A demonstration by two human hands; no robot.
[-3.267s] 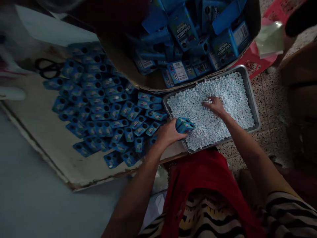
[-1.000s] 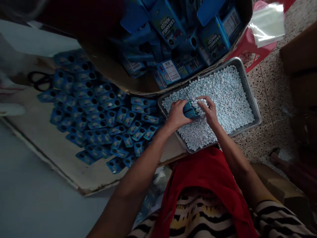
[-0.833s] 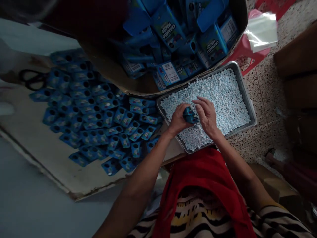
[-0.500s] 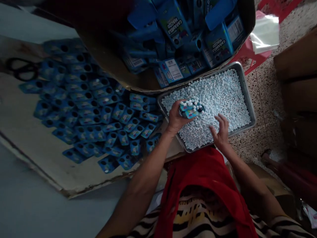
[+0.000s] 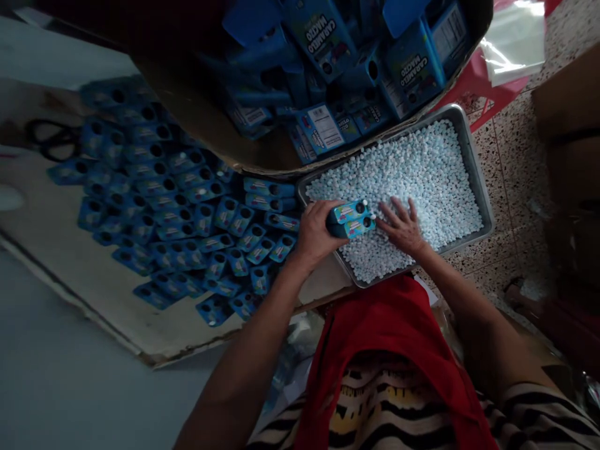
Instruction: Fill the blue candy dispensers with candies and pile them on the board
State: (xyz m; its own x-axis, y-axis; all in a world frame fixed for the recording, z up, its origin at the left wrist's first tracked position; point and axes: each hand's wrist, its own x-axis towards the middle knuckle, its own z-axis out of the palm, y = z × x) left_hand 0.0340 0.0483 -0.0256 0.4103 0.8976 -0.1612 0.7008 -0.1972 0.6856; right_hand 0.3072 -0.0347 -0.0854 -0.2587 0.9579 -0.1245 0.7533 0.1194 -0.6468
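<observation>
cardboard box (image 5: 262, 156) cut off at top, scissors (image 5: 49, 139) blurred

Overall we find the scene dim and underexposed. Brightest zone is the tray of white pellets (image 5: 422, 169) and the floor at upper right. Top-left corner is near black, the scissors (image 5: 47, 139) blurred. Wide-angle bending shows at edges.

"CARAMELO MACIZO" stands in white letters on the blue cartons (image 5: 415, 69) heaped in the cardboard box (image 5: 244, 147) — one more carton (image 5: 323, 128) shows a panel (too small to read).
</observation>
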